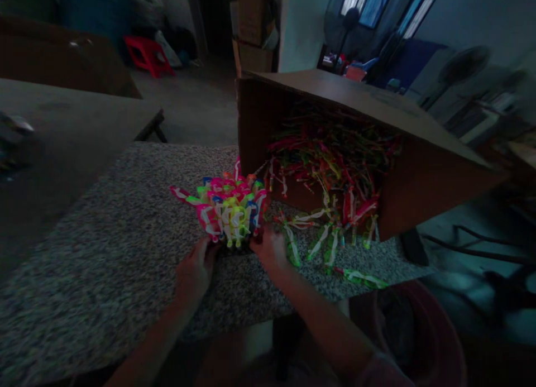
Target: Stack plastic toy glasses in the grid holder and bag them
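Bundle of neon plastic strips (pixel 228 208), pink, yellow, green and blue, woven into a stiff, spiky cluster, sits on the speckled stone table (pixel 125 253) near its edge, with one pink-and-white strip sticking out to the left. Left hand (pixel 196 271) and right hand (pixel 272 250) are both curled around the bundle's lower edge, gripping it from the near side, with the fingers partly hidden beneath it. Just beyond and to the right, a cardboard box (pixel 435 191) lies on its side with its open end facing the person, packed with tangled coloured strips (pixel 330 158). Loose strips (pixel 322 242) spill from it across the table, right beside the right hand. Below the table's right side is a dark red plastic basin (pixel 419 331). Farther off stand a red plastic stool (pixel 146 55) and an electric fan (pixel 463 66).
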Available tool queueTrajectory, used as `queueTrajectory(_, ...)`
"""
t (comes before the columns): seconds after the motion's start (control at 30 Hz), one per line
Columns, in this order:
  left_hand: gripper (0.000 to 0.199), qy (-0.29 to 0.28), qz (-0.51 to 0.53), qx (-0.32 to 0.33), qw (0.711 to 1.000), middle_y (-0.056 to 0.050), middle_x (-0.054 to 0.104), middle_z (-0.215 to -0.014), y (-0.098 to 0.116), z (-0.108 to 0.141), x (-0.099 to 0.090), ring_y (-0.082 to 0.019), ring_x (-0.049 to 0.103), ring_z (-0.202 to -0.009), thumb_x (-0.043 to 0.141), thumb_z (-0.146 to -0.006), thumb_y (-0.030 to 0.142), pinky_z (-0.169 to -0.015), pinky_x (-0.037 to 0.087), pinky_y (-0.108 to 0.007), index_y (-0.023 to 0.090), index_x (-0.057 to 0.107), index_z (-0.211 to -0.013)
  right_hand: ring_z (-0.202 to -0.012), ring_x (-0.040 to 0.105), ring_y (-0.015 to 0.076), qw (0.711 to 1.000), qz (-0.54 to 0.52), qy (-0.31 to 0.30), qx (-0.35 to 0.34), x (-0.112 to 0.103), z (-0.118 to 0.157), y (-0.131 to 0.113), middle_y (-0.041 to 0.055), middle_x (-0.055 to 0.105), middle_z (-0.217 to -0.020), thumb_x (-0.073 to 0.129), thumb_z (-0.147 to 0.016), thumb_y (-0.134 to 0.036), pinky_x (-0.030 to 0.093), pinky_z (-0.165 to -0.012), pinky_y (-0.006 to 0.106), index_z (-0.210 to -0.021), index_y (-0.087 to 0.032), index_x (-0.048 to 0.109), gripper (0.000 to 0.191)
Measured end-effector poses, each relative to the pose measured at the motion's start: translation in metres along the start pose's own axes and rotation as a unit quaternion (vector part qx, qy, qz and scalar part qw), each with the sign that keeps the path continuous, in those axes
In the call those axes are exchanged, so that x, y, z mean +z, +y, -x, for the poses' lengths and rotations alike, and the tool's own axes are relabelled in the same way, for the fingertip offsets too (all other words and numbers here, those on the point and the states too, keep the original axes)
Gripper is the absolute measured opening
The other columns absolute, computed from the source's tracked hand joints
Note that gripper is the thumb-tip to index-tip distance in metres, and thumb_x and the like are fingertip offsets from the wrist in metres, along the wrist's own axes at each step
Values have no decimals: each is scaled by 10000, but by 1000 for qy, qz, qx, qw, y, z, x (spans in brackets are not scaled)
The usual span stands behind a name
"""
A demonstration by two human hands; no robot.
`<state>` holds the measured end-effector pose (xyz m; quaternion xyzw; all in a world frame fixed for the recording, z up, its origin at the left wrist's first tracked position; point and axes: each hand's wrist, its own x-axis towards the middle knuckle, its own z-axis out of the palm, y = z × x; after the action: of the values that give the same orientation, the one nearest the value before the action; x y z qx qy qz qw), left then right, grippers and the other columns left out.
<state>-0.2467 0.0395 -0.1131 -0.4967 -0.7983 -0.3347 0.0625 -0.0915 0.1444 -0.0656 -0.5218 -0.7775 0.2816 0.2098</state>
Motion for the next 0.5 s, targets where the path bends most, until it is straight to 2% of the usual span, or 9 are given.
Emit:
queueTrajectory(0.13,236,-21,69,-16,997,-77,701,-937,4,-6,-8,-232,679,-781,521,-841,349,-684,527,-324,181,565,-1001,-727,660,171,999,-36,-3,-32,-8,6,5,49,688,-834,648,-761,-192,442,-605,219,-987,-161,563,243)
queueTrajectory(0.23,327,-38,171,-18,984,-63,699,-924,8,-2,-19,-208,679,-808,551,-815,386,-737,545,-345,176,508,-1062,-812,639,172,995,-55,59,-62,-23,17,9,66,668,-911,660,-764,-197,466,-692,239,-1073,-148,525,341)
queueTrajectory(0.3,388,0,192,-24,981,-67,685,-925,13,4,-25,-195,671,-816,576,-806,408,-747,545,-344,163,490,-1094,-892,609,182,986,-52,108,-116,-34,25,9,75,645,-963,624,-806,-230,466,-782,273,-1067,-156,538,285)
queueTrajectory(0.4,289,87,146,-2,986,-63,651,-882,26,8,-32,-171,641,-804,548,-851,385,-758,524,-314,155,563,-1027,-943,570,174,972,-49,119,-196,-40,36,5,58,630,-937,532,-870,-225,434,-869,286,-950,-179,594,111)
queueTrajectory(0.5,240,97,95,53,989,-55,647,-861,39,4,-36,-159,613,-814,501,-897,350,-782,498,-292,176,634,-995,-884,570,163,977,-56,117,-170,-36,41,2,50,633,-903,525,-857,-188,431,-830,270,-950,-175,608,126)
